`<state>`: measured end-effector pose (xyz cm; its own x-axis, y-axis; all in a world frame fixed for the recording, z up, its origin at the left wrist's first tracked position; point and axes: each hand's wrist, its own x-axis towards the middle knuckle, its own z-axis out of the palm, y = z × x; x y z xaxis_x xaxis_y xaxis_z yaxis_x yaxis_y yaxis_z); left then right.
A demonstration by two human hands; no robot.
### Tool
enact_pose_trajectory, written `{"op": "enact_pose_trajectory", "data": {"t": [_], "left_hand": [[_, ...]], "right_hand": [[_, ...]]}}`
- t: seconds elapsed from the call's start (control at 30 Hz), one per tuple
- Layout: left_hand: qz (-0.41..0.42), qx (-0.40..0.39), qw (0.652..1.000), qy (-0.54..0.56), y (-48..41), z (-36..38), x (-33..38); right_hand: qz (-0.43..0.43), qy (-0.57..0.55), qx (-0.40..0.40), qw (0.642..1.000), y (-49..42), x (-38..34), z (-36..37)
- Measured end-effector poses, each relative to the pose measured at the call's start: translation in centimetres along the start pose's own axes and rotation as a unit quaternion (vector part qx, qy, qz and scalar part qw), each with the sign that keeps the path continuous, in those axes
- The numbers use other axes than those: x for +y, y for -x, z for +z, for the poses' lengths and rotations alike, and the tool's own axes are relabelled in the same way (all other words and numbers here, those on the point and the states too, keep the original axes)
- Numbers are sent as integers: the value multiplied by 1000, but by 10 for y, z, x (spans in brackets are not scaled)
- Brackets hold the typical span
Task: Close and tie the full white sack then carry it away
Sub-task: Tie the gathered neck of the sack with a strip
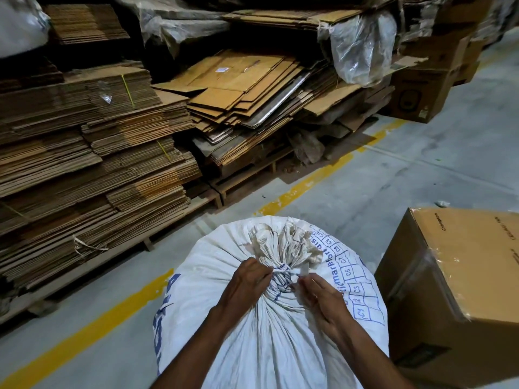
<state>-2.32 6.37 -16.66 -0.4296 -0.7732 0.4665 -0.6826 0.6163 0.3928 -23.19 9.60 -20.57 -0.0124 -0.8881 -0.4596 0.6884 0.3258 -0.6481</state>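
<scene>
The full white woven sack (pixel 224 318) with blue print stands upright on the floor right in front of me. Its mouth is gathered into a crumpled bunch (pixel 280 242) at the top. A thin white tie strip (pixel 286 271) runs around the neck of the bunch. My left hand (pixel 250 279) pinches the strip's left end at the neck. My right hand (pixel 317 296) pinches the strip's right end, just beside the neck. Both hands rest against the sack's top.
Pallets of flattened cardboard (pixel 92 153) fill the left and back. A sealed brown carton (pixel 460 290) stands close on the right of the sack. A yellow floor line (pixel 303 189) runs diagonally across the grey concrete floor (pixel 438 169). Clear plastic wrap (pixel 362 49) hangs from the back stacks.
</scene>
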Motion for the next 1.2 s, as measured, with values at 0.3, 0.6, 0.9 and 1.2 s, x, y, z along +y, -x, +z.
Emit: {"op": "enact_pose_trajectory", "data": {"t": [0.3, 0.6, 0.9, 1.2], "left_hand": [[-25, -103, 993, 55, -3, -11, -11], [-43, -118, 991, 38, -12, 2, -8], [-63, -163, 985, 7, -22, 23, 5], [-92, -177, 980, -4, -23, 25, 9]], "right_hand": [[81, 5, -71, 994, -9, -22, 2], [-19, 244, -25, 969, -23, -11, -18], [-156, 264, 20, 952, -25, 9, -20], [-138, 340, 65, 928, -24, 17, -25]]}}
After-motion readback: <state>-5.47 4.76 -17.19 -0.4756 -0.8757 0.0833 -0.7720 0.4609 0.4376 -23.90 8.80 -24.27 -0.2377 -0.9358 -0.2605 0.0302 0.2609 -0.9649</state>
